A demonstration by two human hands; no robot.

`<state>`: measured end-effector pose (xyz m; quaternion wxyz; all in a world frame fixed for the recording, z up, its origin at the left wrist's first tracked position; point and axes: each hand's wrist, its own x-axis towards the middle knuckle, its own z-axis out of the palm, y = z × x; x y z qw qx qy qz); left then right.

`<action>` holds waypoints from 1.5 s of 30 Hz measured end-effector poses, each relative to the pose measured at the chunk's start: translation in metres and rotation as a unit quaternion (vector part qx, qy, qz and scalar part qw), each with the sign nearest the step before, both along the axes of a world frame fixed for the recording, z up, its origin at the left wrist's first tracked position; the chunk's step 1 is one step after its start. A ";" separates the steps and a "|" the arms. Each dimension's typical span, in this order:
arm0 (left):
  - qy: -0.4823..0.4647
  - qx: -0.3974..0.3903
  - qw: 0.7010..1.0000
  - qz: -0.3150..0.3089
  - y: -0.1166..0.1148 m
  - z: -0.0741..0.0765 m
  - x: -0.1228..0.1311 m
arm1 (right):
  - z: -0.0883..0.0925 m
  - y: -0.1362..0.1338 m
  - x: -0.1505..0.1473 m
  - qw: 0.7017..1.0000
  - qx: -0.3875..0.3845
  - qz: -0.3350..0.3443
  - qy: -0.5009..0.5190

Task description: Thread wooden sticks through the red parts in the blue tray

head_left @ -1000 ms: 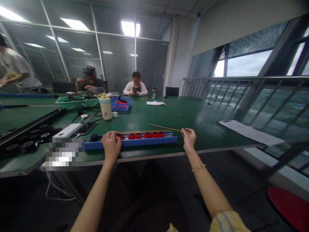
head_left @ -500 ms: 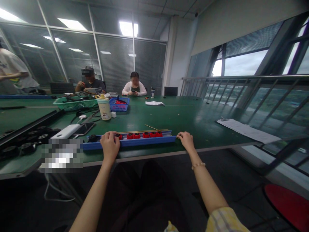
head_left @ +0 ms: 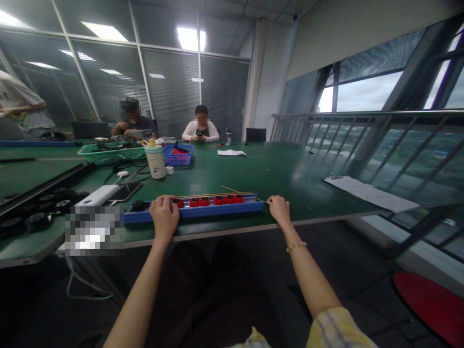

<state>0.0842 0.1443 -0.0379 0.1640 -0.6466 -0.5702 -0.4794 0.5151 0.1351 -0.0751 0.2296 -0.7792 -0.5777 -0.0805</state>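
A long blue tray [head_left: 224, 208] lies near the front edge of the green table [head_left: 275, 174], with several red parts [head_left: 217, 199] lined up in it. My left hand [head_left: 164, 215] is closed over the tray's left part, on a red piece. My right hand [head_left: 279, 209] sits just past the tray's right end, fingers pinched on a thin brass-coloured rod [head_left: 232, 189] that runs back over the tray. More thin rods lie along the tray's far side.
A phone [head_left: 125, 192] and white power bank [head_left: 97, 195] lie left of the tray, with black round parts [head_left: 39, 212] further left. A cup [head_left: 155, 159], blue basket [head_left: 178, 155] and green basket [head_left: 110, 152] stand behind. Papers [head_left: 369, 193] lie right. Two people sit across; another stands far left.
My right hand has drawn the rod leftward and down, from a spot well right of the tray to its right end. My left hand has stayed on the tray.
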 end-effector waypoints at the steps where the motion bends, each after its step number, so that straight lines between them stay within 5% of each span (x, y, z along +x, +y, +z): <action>1: 0.000 0.001 1.000 0.000 0.000 0.000 0.000 | -0.001 -0.002 -0.001 0.999 0.003 -0.040 -0.002; 5: -0.004 0.012 1.000 0.010 -0.002 0.000 0.001 | -0.005 -0.006 -0.005 0.988 0.025 -0.150 -0.007; 9: -0.019 0.006 1.000 0.015 -0.004 0.002 0.001 | -0.008 -0.005 -0.005 0.987 0.039 -0.152 -0.019; 14: -0.033 0.004 0.999 0.043 -0.004 0.003 0.000 | -0.009 -0.001 -0.001 0.991 0.103 -0.081 -0.024; 21: -0.053 -0.006 0.996 0.077 -0.005 0.003 -0.001 | 0.006 0.002 -0.011 0.948 0.264 0.176 0.017; 27: -0.048 -0.006 0.996 0.077 -0.006 0.002 -0.001 | 0.013 -0.007 -0.027 0.932 0.226 0.281 -0.026; 45: -0.032 -0.001 0.998 0.047 -0.005 0.001 -0.001 | 0.016 -0.012 -0.029 0.936 0.152 0.314 -0.048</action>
